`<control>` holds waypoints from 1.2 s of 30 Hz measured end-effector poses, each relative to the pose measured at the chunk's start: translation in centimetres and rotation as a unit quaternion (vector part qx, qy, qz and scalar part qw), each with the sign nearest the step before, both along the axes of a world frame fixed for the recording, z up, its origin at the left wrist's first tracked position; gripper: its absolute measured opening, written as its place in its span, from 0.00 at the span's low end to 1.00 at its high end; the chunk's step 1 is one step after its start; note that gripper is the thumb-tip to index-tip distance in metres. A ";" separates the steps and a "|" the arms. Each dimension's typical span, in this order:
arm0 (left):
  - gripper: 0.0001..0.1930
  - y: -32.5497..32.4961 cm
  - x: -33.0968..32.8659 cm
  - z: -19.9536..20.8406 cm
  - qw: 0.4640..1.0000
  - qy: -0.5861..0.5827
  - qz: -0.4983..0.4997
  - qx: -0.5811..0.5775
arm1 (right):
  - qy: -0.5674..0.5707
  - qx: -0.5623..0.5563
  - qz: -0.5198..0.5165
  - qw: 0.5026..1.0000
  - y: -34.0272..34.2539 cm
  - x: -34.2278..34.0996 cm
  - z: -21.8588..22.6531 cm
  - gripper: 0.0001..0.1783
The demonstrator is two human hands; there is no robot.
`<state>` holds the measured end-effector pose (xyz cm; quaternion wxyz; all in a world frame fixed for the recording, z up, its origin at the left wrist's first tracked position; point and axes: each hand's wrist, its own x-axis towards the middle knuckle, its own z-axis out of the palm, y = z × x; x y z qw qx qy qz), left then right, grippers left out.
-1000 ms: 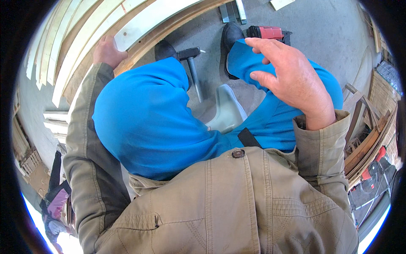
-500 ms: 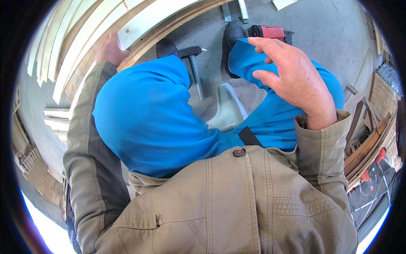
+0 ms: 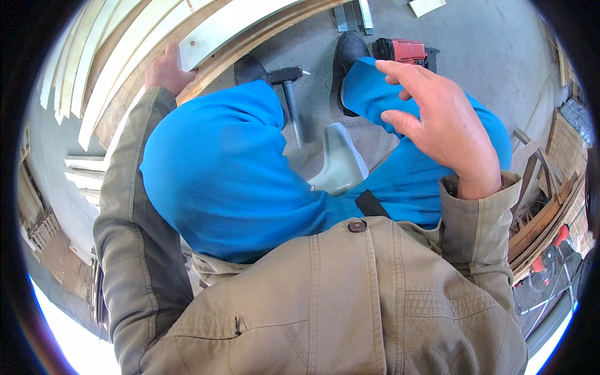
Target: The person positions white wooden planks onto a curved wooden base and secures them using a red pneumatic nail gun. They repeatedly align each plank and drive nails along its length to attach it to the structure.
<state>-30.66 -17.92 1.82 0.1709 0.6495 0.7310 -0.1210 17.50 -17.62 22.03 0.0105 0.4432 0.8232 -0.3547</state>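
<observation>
On the left, my left hand rests on a long wooden plank, thumb spread from the fingers; some fingertips are hard to see. A white strip with a hole near its end lies along that plank, its end right beside this hand. My right hand is in the air above my blue-trousered right leg, fingers loosely stretched, thumb apart, nothing in it. Beyond it on the floor lies a red and black power tool, perhaps a nail gun. A hammer stands head up between my feet.
Below me shows a pale grey moulded seat. Several long pale boards lie at the left, with stacked short pieces nearer. Metal strips and a wood offcut lie ahead. Scrap wood is piled at the right.
The view has shifted slightly, so everything sits a little further right. Both hands keep nearly the same pose and place.
</observation>
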 end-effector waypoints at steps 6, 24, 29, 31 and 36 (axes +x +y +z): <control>0.38 -0.4 -0.7 -1.2 0.998 -0.033 -0.003 0.057 | -0.012 -0.009 -0.006 1.000 0.3 -0.3 0.0 0.39; 0.40 -1.4 -2.3 -3.4 0.990 -0.093 0.002 0.102 | -0.113 -0.072 -0.355 0.925 6.9 20.2 -17.2 0.35; 0.39 -1.8 -2.3 -2.9 0.990 -0.089 -0.002 0.110 | -0.270 -0.130 -0.330 0.895 1.3 20.0 -29.8 0.41; 0.38 -1.7 -2.2 -2.7 0.989 -0.089 -0.011 0.115 | -0.227 -0.142 -0.350 0.898 -0.2 18.3 -31.6 0.38; 0.37 -1.6 -1.5 -1.8 0.991 -0.095 0.012 0.096 | -0.255 -0.135 -0.379 0.879 -0.4 15.4 -34.3 0.33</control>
